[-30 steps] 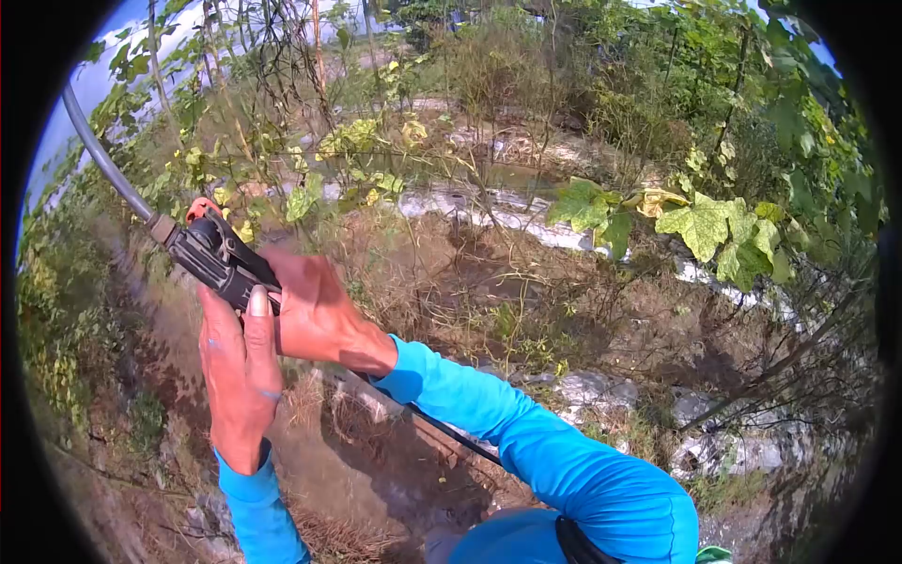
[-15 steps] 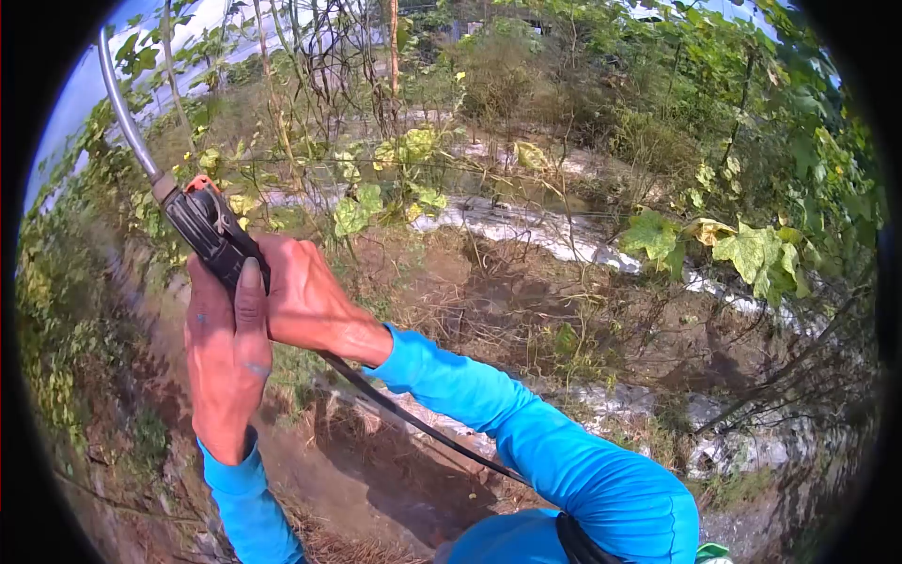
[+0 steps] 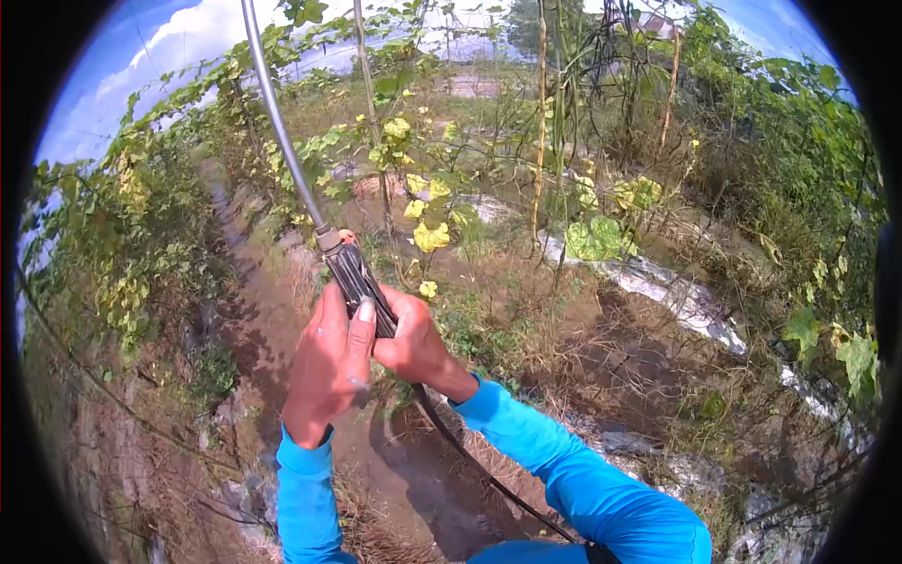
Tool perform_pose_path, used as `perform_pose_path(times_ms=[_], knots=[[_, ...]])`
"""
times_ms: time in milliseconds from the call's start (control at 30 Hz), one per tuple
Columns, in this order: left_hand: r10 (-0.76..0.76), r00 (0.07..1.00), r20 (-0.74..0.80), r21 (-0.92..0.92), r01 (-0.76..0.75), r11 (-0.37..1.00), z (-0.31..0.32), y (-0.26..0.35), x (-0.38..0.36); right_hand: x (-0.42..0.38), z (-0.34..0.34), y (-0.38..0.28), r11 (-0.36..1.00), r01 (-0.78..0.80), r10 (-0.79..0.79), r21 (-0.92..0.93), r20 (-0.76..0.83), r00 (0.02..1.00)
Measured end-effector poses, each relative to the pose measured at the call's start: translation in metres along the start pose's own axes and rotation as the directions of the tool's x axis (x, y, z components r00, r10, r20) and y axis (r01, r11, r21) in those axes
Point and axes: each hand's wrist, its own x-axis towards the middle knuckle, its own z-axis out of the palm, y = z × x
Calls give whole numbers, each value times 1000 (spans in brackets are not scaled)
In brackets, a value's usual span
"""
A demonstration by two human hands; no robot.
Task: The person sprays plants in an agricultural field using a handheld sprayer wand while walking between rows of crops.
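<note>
Both hands grip a black sprayer handle point(image 3: 355, 277) with a small orange part at its top. My left hand point(image 3: 329, 367) wraps it from the left, thumb up along the grip. My right hand point(image 3: 413, 343) closes on it from the right. A grey metal wand point(image 3: 277, 113) rises from the handle toward the upper left and leaves the frame. A thin black hose point(image 3: 470, 461) runs from under the hands down toward my body. Both arms wear bright blue sleeves.
A muddy furrow point(image 3: 272, 320) runs ahead between rows of climbing vines with yellow-green leaves point(image 3: 427, 235). Thin upright stakes point(image 3: 540, 113) stand just beyond the hands. Pale plastic mulch point(image 3: 676, 296) lies on the bed at right. Dense foliage fills the left bank.
The view has turned to look along the furrow. My hands and the sprayer handle have shifted to the frame's centre, and the wand now points steeply upward instead of leaning left.
</note>
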Motion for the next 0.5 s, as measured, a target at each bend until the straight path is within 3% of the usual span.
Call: perform_pose_path(times_ms=[33,100,167,233,300,333,500], knots=[[-55,997,46,-27,57,998,-9,-16,-1,0,11,14,986,-69,60,155,65,996],[-68,998,9,45,68,997,-16,-46,-1,5,32,4,976,-167,155,137,97,983],[11,1000,14,-80,-10,997,-23,-70,-2,8,51,18,980,-176,165,91,116,979],[-45,999,15,-45,46,998,-33,-84,-6,13,65,34,983,-178,170,47,135,976],[-88,996,11,51,87,995,-39,-92,-10,15,74,48,971,-231,204,63,282,937],[-91,996,-12,-25,91,996,-40,-98,-14,16,76,60,936,-221,112,274,363,925],[-97,991,-93,131,109,985,-41,-141,-22,20,95,98,910,-208,19,359,466,885]])
